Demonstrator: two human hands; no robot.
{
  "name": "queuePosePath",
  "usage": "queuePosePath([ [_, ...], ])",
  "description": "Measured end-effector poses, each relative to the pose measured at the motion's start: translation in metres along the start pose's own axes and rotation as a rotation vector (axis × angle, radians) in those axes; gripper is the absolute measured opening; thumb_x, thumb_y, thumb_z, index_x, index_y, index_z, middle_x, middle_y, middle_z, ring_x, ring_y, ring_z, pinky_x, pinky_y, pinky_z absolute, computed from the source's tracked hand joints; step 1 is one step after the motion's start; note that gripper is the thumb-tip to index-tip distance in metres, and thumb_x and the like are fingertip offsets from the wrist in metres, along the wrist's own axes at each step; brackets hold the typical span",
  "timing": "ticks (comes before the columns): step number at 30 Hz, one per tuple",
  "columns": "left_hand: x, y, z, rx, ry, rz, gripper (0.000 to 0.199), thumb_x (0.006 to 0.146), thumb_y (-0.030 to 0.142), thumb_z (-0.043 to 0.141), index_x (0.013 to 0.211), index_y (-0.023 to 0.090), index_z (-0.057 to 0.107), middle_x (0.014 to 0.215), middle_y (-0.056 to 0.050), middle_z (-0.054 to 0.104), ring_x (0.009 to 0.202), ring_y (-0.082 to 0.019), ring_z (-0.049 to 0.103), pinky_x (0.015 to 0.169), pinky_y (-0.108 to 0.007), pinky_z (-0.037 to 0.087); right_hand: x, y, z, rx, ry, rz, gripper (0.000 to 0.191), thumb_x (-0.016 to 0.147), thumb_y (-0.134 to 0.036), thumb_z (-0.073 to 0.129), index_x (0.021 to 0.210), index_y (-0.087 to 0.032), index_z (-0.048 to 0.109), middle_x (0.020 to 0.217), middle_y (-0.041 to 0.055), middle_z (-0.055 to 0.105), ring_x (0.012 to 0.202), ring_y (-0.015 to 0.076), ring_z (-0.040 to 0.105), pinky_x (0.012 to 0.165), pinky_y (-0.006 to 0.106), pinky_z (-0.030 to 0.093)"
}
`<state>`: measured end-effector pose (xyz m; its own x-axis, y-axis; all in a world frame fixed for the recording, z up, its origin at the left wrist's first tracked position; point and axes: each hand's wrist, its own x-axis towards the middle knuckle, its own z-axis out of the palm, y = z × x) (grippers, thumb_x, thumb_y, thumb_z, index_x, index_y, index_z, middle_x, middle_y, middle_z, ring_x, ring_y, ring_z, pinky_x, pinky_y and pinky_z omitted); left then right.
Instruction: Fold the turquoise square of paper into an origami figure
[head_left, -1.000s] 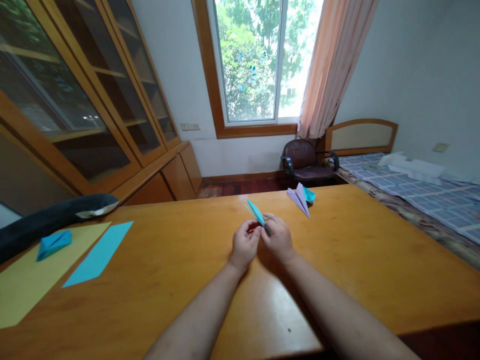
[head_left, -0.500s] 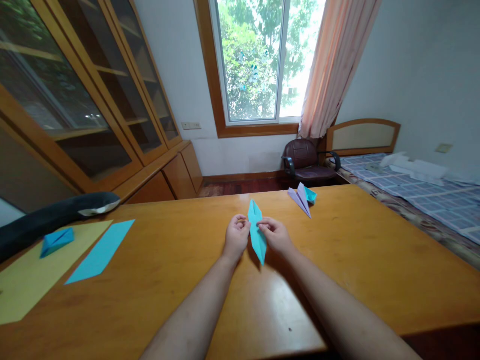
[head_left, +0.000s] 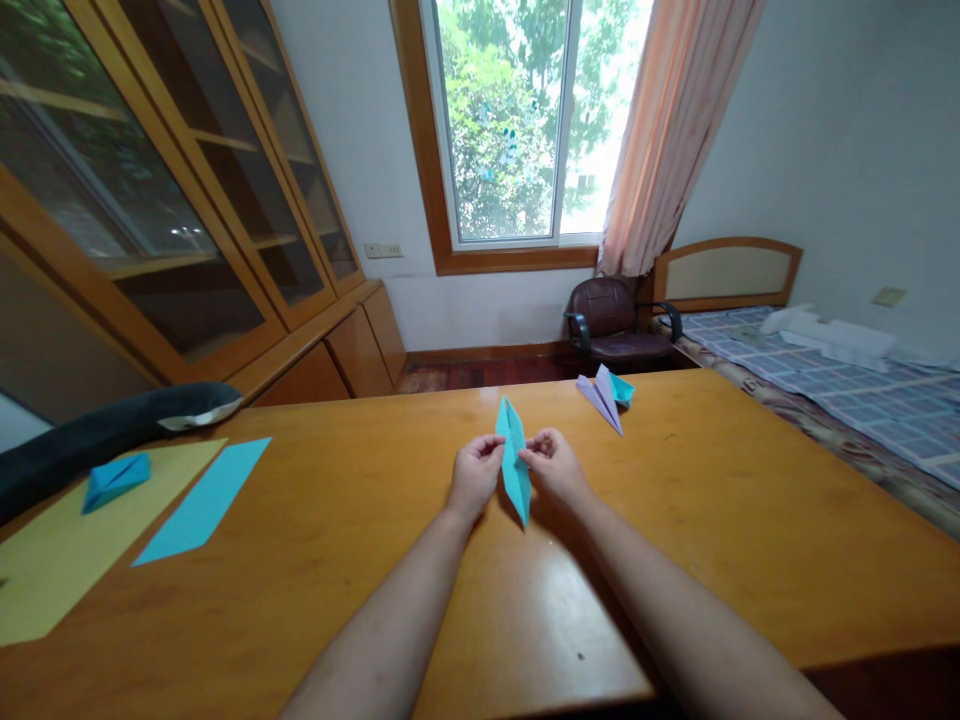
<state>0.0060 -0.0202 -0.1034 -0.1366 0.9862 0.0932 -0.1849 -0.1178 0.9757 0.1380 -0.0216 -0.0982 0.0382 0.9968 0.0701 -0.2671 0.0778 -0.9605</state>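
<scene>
A long, narrow piece of folded cyan paper [head_left: 516, 470], pointed at both ends, is held a little above the wooden table [head_left: 360, 500]. My left hand [head_left: 477, 472] pinches its left edge near the middle. On the opposite edge, my right hand [head_left: 553, 466] grips it between thumb and fingers. A fold line runs lengthwise along the paper, and the slit near its far tip looks slightly open.
A purple paper plane [head_left: 602, 400] and a small cyan folded paper [head_left: 621, 390] lie at the back right. On the left are a yellow sheet [head_left: 97, 540], a blue folded paper [head_left: 116, 482], a cyan strip [head_left: 206, 500] and a dark curved object [head_left: 112, 430].
The fingers of my left hand have closed further over the paper's left edge. My right hand has shifted slightly, and the paper looks narrower and a little more tilted.
</scene>
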Motion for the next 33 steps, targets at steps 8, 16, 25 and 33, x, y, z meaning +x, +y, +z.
queuePosePath([
  [8,-0.003,-0.003,0.0,0.141,-0.092,0.058,0.019,0.067,0.024,0.068,0.082,0.013,0.069,0.078,-0.006,0.07,0.07,-0.015,0.063,0.069,-0.026,0.051,0.0,0.0,-0.006,-0.274,-0.006,0.023,0.027,0.063,-0.041,0.065,0.058,-0.015,0.057,0.052,-0.0027,0.051,0.05,0.0101,0.043,0.048,0.023,0.033],
  [16,-0.003,-0.003,-0.003,0.115,-0.214,0.01,0.025,0.068,0.033,0.069,0.082,0.012,0.07,0.077,-0.006,0.069,0.068,-0.015,0.061,0.068,-0.027,0.05,0.002,-0.001,-0.005,-0.129,0.103,-0.014,0.024,0.053,-0.03,0.07,0.062,-0.019,0.05,0.049,-0.0074,0.049,0.045,0.0081,0.042,0.044,0.02,0.033],
  [25,0.001,0.006,-0.013,0.069,-0.284,-0.086,0.03,0.063,0.038,0.073,0.078,0.012,0.07,0.07,-0.005,0.067,0.06,-0.012,0.057,0.058,-0.023,0.047,0.003,-0.006,-0.014,-0.109,-0.123,0.111,0.018,0.053,-0.028,0.072,0.064,-0.015,0.066,0.057,-0.0007,0.063,0.05,0.0106,0.053,0.053,0.025,0.043],
  [33,0.0,0.008,-0.019,-0.074,-0.361,-0.213,0.03,0.055,0.027,0.079,0.08,0.012,0.071,0.075,-0.007,0.069,0.065,-0.014,0.061,0.066,-0.026,0.049,0.008,-0.004,-0.025,0.087,-0.207,0.226,0.025,0.046,-0.024,0.078,0.067,-0.017,0.069,0.062,0.0011,0.067,0.054,0.0123,0.059,0.057,0.026,0.047],
])
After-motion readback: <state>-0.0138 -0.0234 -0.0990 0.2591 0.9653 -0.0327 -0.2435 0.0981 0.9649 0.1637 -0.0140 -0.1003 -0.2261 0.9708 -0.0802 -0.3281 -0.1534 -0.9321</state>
